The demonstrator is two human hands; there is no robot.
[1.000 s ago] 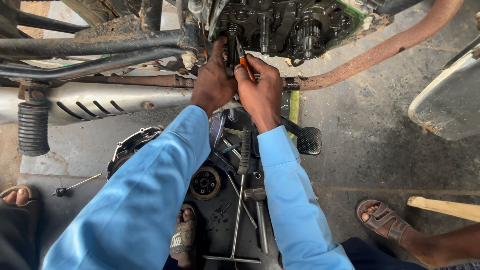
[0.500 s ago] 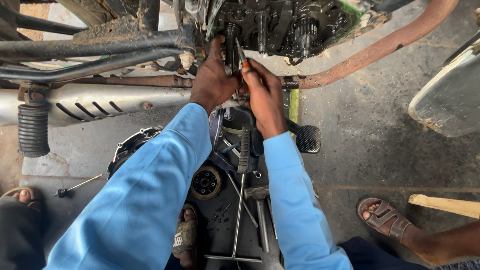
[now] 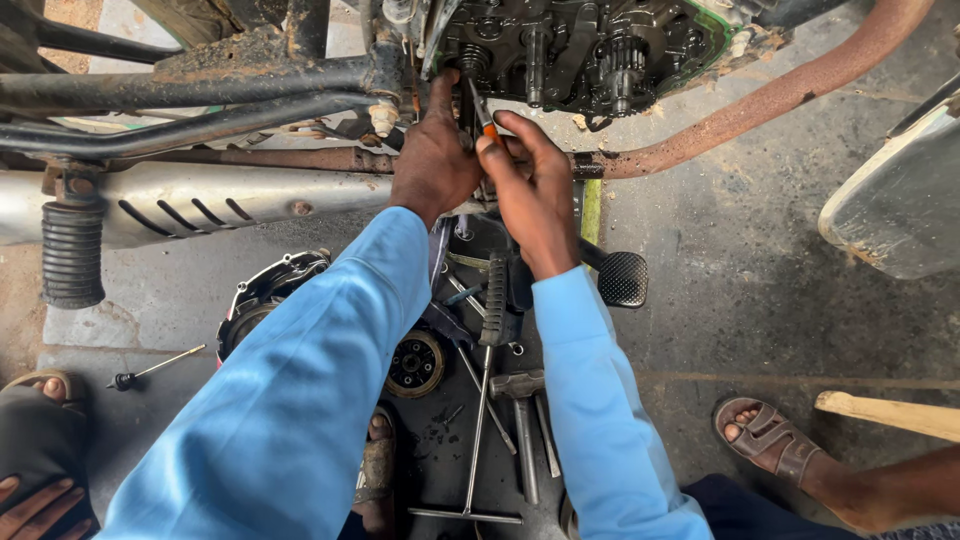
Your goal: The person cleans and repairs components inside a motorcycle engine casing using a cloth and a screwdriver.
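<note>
Both hands are raised side by side against the underside of the open engine point(image 3: 590, 45), touching each other. The left hand point(image 3: 435, 150) is curled, its fingers pressed up at the casing's lower left edge; whether it grips anything there cannot be told. The right hand point(image 3: 530, 185) is closed around a slim tool with an orange handle point(image 3: 487, 125), whose dark tip points up into the engine just above both hands.

Compared with half a second ago, the hands have hardly moved: the right hand sits a touch lower and the orange handle shows more plainly between the two hands.

The tool is thin, with a short orange grip and a dark metal shaft, held nearly upright and leaning slightly left. The engine above it is black and oily, with bare gears and shafts showing and a green gasket line along its right edge.

Below the hands, on the floor between the blue sleeves point(image 3: 300, 400), lie a T-handle wrench point(image 3: 478, 420), a hammer point(image 3: 522, 400) and a round clutch part point(image 3: 415, 362). A black foot peg point(image 3: 622, 278) sticks out right of the right wrist.
</note>
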